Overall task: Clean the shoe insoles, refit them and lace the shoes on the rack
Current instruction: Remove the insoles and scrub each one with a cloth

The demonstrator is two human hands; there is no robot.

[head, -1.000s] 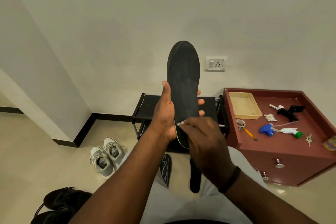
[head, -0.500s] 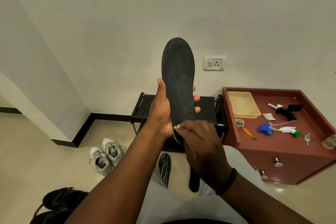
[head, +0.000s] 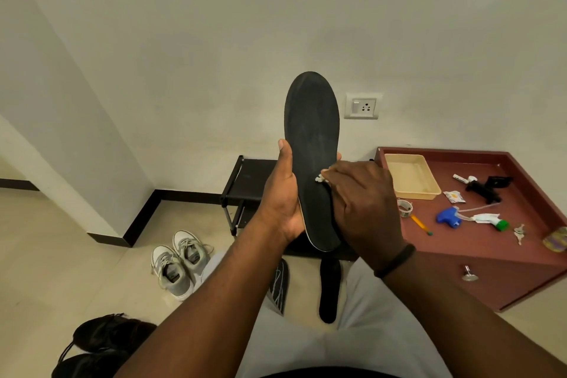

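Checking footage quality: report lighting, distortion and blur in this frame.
Head view: soft, even indoor light; a small glare patch on the floor beside the cabinet; wide-angle bending of the walls toward the edges; insole, left hand and right hand sharp, no motion blur.

The pale tiled floor (head: 61,270) carries a grey laced sneaker pair (head: 181,261), black shoes (head: 101,344) (partly cropped) and two dark insoles (head: 329,288). The maroon wooden tabletop (head: 478,242) bears a beige plastic tray (head: 411,176), blue spray trigger (head: 449,216), tape roll (head: 405,207) and keys (head: 519,233).

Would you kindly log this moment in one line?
left hand: holds black insole upright | right hand: wiping it with white wipe
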